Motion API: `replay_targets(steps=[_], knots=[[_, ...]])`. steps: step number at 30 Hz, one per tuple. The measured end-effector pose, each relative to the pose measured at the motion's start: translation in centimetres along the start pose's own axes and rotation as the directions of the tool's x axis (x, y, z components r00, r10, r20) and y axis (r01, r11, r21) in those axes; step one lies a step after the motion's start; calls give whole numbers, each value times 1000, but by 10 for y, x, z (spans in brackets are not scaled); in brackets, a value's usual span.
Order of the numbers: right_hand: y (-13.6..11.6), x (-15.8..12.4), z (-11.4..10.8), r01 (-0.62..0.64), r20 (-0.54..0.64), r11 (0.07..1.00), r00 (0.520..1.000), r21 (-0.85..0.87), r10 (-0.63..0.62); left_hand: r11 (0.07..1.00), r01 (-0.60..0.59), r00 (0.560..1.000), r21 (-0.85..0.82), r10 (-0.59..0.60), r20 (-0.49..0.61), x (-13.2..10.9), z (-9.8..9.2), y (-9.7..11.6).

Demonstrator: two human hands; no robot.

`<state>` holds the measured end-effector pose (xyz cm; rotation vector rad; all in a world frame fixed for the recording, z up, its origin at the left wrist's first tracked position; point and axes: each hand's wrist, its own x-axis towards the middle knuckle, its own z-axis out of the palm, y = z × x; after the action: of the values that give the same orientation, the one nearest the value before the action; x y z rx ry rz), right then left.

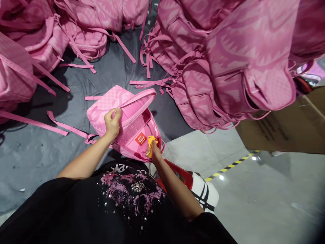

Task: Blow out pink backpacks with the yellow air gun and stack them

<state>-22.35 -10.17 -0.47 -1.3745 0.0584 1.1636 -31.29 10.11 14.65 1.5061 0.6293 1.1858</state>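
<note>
A pink patterned backpack [101, 112] lies unzipped before me, its mouth facing my body. Closed around the edge of the lifted panel is my left hand [112, 123], with the thumb on top. My right hand [155, 150] grips a small yellow-handled tool [151, 141] at the right side of the opening; it looks like thread snips, though its blades are hidden. Inside the bag, a red label [140, 139] with white print shows on the pink lining. Loose straps [67, 127] trail from the backpack's left side.
More pink backpacks [193, 91] are piled at the upper right, and others [86, 20] at the upper left, on a dark sheet [106, 74]. A cardboard box [281, 128] stands right. Yellow-black tape [231, 166] marks the floor. A red and white object [203, 189] sits beside my right arm.
</note>
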Motion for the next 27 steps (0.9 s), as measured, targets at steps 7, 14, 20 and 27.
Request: replay_targets(steps=[7, 14, 20, 27], knots=[[11, -4, 33, -173, 229, 955, 966, 241, 118, 997, -77, 995, 30, 74, 69, 7, -1, 1], [11, 0, 34, -98, 157, 970, 985, 223, 64, 991, -123, 987, 53, 116, 115, 12, 2, 0], [13, -6, 43, -88, 118, 990, 990, 112, 75, 983, -157, 974, 99, 138, 179, 9, 9, 9], [-76, -7, 30, 181, 81, 476, 971, -860, -224, 994, -86, 862, 66, 41, 505, 22, 27, 35]])
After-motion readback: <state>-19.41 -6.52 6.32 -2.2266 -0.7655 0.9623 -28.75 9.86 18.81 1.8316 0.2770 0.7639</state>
